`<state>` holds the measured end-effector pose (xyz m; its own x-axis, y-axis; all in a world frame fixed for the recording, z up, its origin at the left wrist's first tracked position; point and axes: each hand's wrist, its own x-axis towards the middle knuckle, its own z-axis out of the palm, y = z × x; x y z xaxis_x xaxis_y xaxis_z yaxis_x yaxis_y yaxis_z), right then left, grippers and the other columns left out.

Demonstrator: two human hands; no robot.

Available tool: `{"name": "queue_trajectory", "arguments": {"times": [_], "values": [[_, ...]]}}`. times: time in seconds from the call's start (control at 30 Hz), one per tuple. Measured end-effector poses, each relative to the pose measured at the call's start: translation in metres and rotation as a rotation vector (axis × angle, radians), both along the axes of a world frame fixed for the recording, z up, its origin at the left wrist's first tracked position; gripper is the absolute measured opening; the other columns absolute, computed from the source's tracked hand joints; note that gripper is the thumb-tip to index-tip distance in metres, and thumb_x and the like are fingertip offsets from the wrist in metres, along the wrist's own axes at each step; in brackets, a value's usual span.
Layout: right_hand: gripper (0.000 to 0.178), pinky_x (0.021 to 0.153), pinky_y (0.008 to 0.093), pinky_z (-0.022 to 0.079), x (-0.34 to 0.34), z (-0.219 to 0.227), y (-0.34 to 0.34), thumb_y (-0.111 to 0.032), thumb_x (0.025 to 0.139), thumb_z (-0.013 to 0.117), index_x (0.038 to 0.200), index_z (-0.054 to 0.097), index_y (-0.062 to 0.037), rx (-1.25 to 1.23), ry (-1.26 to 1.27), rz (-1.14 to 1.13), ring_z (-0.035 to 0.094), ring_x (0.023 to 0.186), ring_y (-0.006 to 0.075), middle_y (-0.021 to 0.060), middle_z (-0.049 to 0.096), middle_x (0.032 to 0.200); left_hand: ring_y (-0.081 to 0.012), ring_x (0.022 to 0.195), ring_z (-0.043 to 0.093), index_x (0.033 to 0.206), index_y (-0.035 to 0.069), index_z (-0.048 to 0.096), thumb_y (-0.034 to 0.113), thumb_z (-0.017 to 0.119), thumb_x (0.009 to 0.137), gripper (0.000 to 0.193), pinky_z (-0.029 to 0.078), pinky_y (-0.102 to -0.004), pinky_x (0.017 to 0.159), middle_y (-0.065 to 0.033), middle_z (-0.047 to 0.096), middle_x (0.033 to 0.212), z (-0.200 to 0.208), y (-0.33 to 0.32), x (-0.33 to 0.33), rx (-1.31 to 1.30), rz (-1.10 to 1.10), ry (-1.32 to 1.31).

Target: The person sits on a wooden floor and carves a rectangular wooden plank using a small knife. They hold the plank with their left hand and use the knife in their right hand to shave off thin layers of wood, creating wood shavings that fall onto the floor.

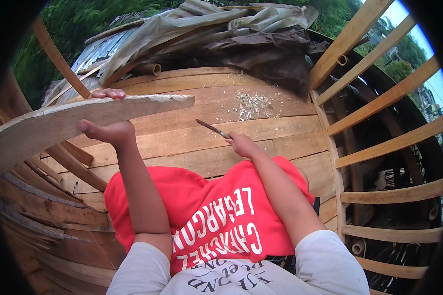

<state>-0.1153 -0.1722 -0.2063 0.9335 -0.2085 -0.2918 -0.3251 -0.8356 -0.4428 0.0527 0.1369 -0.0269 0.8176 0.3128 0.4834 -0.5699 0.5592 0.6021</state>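
My left hand (108, 129) grips a long, pale wooden board (44, 123), thumb on the near face and fingertips over its far edge. The board slants across the left side, and its narrower, rough-cut end points right. In my right hand (242, 144) is a knife (214, 129), closed in my fingers by the handle. Its dark blade points up and left, apart from the board. Both forearms reach out over a red cloth with white lettering (192, 206) on my lap.
Pale shavings (253, 104) lie scattered on the plank floor (192, 142). Wooden railing slats (389, 157) line the right side. Grey and brown tarps (261, 44) are heaped at the far edge beside a bamboo pole (155, 69). Stacked planks (59, 211) stand at the left.
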Motion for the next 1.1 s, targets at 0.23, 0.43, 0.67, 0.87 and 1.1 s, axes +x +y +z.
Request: {"name": "queue_trajectory", "arguments": {"times": [0.23, 0.43, 0.67, 0.87, 1.1], "values": [[0.035, 0.070, 0.0522, 0.052, 0.001, -0.035, 0.029, -0.037, 0.102, 0.045, 0.105, 0.055, -0.0033, -0.311, 0.065, 0.190, 0.067, 0.080, 0.0401, 0.0196, 0.069, 0.085, -0.0254, 0.069, 0.057, 0.090, 0.004, 0.053, 0.086, 0.036, 0.080, 0.084, 0.047, -0.0361, 0.071, -0.0121, 0.056, 0.070, 0.001, -0.003, 0.002, 0.006, 0.006, 0.005], [0.035, 0.072, 0.0503, 0.053, -0.007, -0.045, 0.019, -0.033, 0.102, 0.042, 0.104, 0.058, -0.0021, -0.299, 0.073, 0.047, 0.069, 0.083, 0.0377, 0.0174, 0.071, 0.084, -0.0250, 0.070, 0.057, 0.091, 0.004, 0.053, 0.086, 0.039, 0.080, 0.084, 0.046, -0.0356, 0.071, -0.0119, 0.056, 0.071, 0.001, -0.003, -0.001, -0.001, 0.002, 0.025], [0.033, 0.074, 0.0483, 0.055, -0.027, -0.075, -0.014, -0.032, 0.101, 0.043, 0.109, 0.057, -0.0027, -0.433, 0.286, -0.183, 0.071, 0.087, 0.0356, 0.0197, 0.072, 0.093, -0.0245, 0.070, 0.058, 0.092, 0.004, 0.052, 0.086, 0.041, 0.080, 0.083, 0.046, -0.0348, 0.070, -0.0118, 0.055, 0.072, 0.001, -0.012, -0.001, -0.012, -0.059, 0.019], [0.035, 0.077, 0.0476, 0.055, -0.021, -0.027, 0.019, -0.030, 0.101, 0.042, 0.113, 0.060, -0.0032, -0.389, 0.280, 0.220, 0.071, 0.087, 0.0342, 0.0191, 0.072, 0.095, -0.0242, 0.070, 0.058, 0.092, 0.003, 0.052, 0.084, 0.043, 0.080, 0.082, 0.047, -0.0350, 0.068, -0.0118, 0.056, 0.071, -0.005, 0.006, 0.003, -0.015, -0.004, 0.009], [0.038, 0.076, 0.0497, 0.054, -0.035, -0.068, -0.028, -0.037, 0.102, 0.043, 0.108, 0.057, -0.0017, -0.448, 0.229, -0.247, 0.070, 0.085, 0.0387, 0.0193, 0.072, 0.092, -0.0245, 0.068, 0.059, 0.092, 0.002, 0.053, 0.083, 0.044, 0.081, 0.082, 0.048, -0.0360, 0.067, -0.0128, 0.057, 0.071, 0.000, -0.009, -0.001, -0.029, -0.031, 0.002]]}}
